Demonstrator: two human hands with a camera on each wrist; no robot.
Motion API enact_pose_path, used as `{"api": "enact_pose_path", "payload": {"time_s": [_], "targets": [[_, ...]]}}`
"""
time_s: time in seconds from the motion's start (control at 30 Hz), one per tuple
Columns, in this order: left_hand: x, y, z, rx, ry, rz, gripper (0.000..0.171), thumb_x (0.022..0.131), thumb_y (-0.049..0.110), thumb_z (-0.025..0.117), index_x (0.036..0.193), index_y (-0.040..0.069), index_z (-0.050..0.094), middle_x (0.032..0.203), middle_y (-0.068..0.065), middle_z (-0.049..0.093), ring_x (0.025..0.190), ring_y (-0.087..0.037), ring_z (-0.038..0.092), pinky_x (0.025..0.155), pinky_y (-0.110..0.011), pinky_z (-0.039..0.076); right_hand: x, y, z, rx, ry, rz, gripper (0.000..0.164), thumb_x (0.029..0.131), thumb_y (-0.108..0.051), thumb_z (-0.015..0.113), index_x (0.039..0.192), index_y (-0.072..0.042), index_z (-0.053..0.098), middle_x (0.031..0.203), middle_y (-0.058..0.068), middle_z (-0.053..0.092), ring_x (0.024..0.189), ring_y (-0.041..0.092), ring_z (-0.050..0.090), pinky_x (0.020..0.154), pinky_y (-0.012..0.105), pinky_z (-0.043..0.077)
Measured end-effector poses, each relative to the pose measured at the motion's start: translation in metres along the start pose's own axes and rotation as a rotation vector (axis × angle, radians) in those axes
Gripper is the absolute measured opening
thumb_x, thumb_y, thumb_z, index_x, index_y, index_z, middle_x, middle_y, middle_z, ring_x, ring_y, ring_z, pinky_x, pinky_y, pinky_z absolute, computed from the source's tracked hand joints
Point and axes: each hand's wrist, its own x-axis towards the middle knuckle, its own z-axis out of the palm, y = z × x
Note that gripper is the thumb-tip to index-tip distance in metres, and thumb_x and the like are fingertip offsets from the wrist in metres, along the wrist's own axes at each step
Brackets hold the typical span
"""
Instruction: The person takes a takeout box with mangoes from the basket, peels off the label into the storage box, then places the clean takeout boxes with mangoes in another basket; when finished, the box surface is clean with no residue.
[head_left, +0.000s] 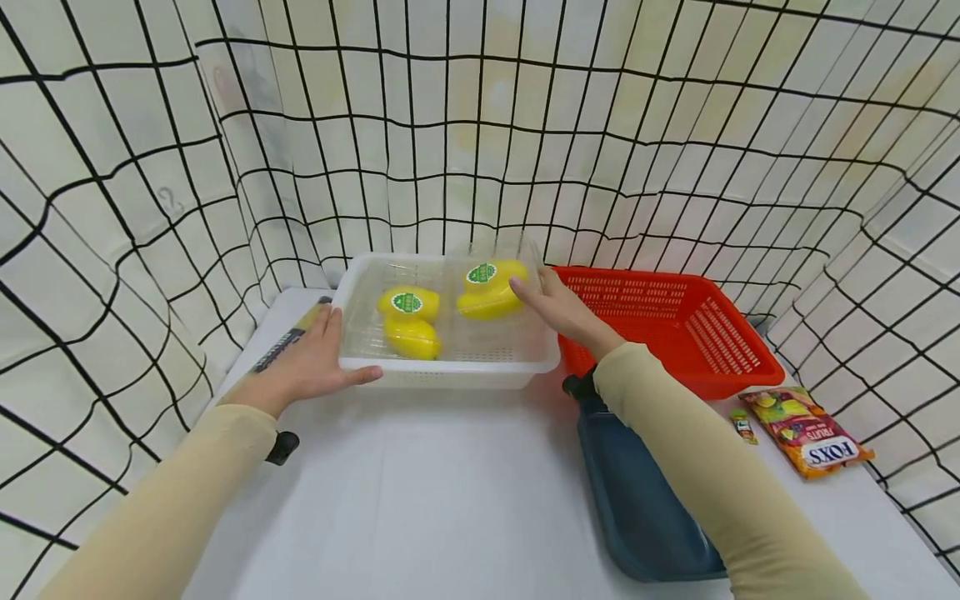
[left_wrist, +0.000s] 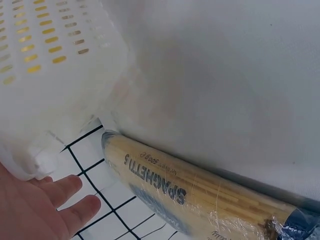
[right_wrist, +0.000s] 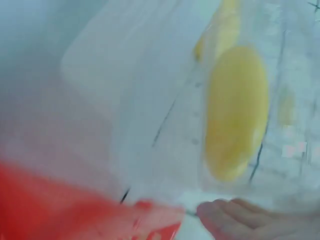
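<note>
A white plastic basket [head_left: 435, 379] with slotted walls stands at the back middle. Clear plastic fruit boxes [head_left: 480, 337] are in it, with oval yellow fruits [head_left: 412, 337] and round green labels inside. The right-hand box reaches above the rim. My left hand [head_left: 315, 358] lies along the basket's left side, fingers straight and thumb by the front rim. My right hand [head_left: 566, 312] holds the right-hand box at its right edge, thumb over the front. Through its clear plastic, the right wrist view shows a blurred yellow fruit [right_wrist: 237, 115].
A red slotted basket [head_left: 675, 367] adjoins on the right, with a dark blue tray [head_left: 645, 500] in front, partly behind my right sleeve. Farther right lie a candy bag [head_left: 806, 429] and a small wrapped sweet [head_left: 743, 427]. A spaghetti pack [left_wrist: 185, 185] lies left. Black netting surrounds the table.
</note>
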Motion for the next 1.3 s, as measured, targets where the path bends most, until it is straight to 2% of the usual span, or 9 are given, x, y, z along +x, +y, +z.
{"api": "enact_pose_path", "payload": {"time_s": [0.1,0.2,0.33,0.47,0.8,1.1,1.3], "targets": [[0.000,0.000,0.001,-0.004,-0.003,-0.002,0.132,0.086,0.075,0.061,0.157,-0.014,-0.005,0.164,-0.039,-0.008,0.147,-0.061,0.019,0.117,-0.071,0.028,0.002,-0.008,0.004,0.154,0.029,0.051,0.092,0.099,-0.064,0.050,0.165,-0.017,0.009,0.171,0.011,0.017,0.156,0.036,0.023,0.123,0.065,0.023],[0.001,0.000,0.001,0.002,0.000,-0.002,0.131,0.086,0.075,0.061,0.158,-0.013,-0.005,0.164,-0.039,-0.009,0.148,-0.061,0.018,0.117,-0.070,0.027,0.006,-0.012,0.006,0.294,0.044,0.111,0.086,0.099,-0.060,0.054,0.164,-0.021,0.013,0.171,0.010,0.017,0.155,0.037,0.025,0.120,0.067,0.029],[0.001,-0.001,0.001,-0.001,0.002,-0.006,0.130,0.086,0.074,0.061,0.157,-0.013,-0.005,0.164,-0.039,-0.009,0.149,-0.060,0.015,0.118,-0.070,0.026,0.012,-0.013,0.005,0.401,0.042,0.197,0.084,0.098,-0.056,0.059,0.162,-0.029,0.013,0.171,0.009,0.016,0.153,0.040,0.025,0.117,0.069,0.032],[0.003,0.000,0.004,-0.008,-0.006,-0.014,0.131,0.086,0.075,0.061,0.158,-0.013,-0.005,0.164,-0.039,-0.010,0.150,-0.060,0.013,0.119,-0.070,0.024,0.015,-0.011,0.004,0.409,0.025,0.223,0.086,0.097,-0.053,0.062,0.163,-0.034,0.010,0.172,0.008,0.015,0.153,0.042,0.026,0.118,0.067,0.032],[0.001,-0.001,0.002,-0.024,-0.004,-0.011,0.130,0.087,0.072,0.062,0.157,-0.014,-0.005,0.164,-0.038,-0.011,0.151,-0.059,0.012,0.120,-0.069,0.023,0.012,-0.004,0.015,0.456,0.044,0.165,0.089,0.096,-0.038,0.066,0.164,-0.042,0.008,0.174,0.005,0.011,0.155,0.041,0.023,0.111,0.076,0.033],[-0.002,0.000,0.001,-0.023,-0.007,-0.010,0.128,0.088,0.070,0.063,0.157,-0.014,-0.004,0.165,-0.038,-0.011,0.150,-0.059,0.013,0.119,-0.069,0.024,-0.001,-0.006,0.024,0.418,0.160,0.152,0.078,0.101,-0.033,0.061,0.162,-0.047,0.015,0.172,0.001,0.021,0.146,0.037,0.037,0.109,0.064,0.045],[0.002,-0.001,0.001,-0.017,-0.006,-0.017,0.129,0.087,0.074,0.061,0.159,-0.010,-0.006,0.166,-0.035,-0.012,0.150,-0.058,0.015,0.118,-0.071,0.026,-0.020,-0.012,0.015,0.453,0.193,0.111,0.074,0.103,-0.030,0.056,0.162,-0.048,0.016,0.173,-0.001,0.016,0.147,0.033,0.036,0.107,0.058,0.048]]}}
